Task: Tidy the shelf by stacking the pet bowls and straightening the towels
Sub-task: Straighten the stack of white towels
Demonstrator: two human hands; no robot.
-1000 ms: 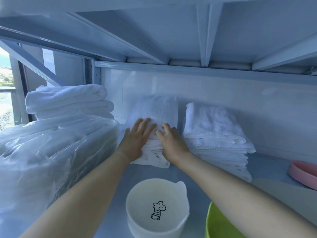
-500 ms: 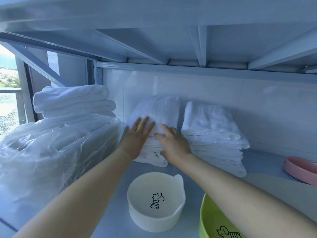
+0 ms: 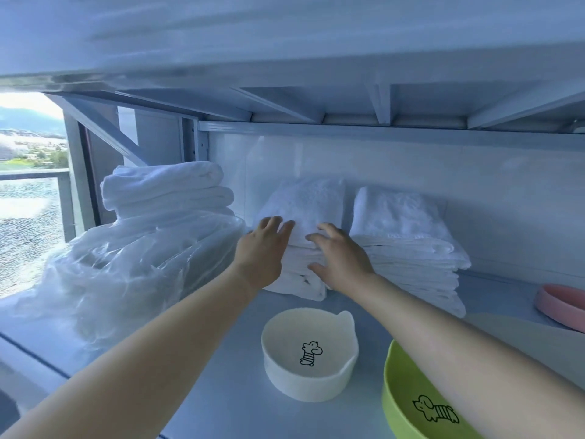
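Seen from the head camera: on a grey metal shelf (image 3: 221, 391), a person's left hand (image 3: 261, 251) lies flat, fingers straight, on the middle stack of folded white towels (image 3: 304, 201), against the back wall. The right hand (image 3: 342, 258), fingers loosely spread, touches the stack's front edge. A second white towel stack (image 3: 408, 248) stands just to the right. In front sit a cream eared pet bowl (image 3: 308, 353), a lime-green pet bowl (image 3: 408, 403) and, far right, a pink pet bowl (image 3: 560, 305), none stacked.

Green bowl (image 3: 408, 403) is cut by the bottom edge and partly hidden under the right arm (image 3: 459, 353); pink bowl (image 3: 560, 307) runs off the right edge; what the plastic wrap (image 3: 133, 267) holds is unclear.
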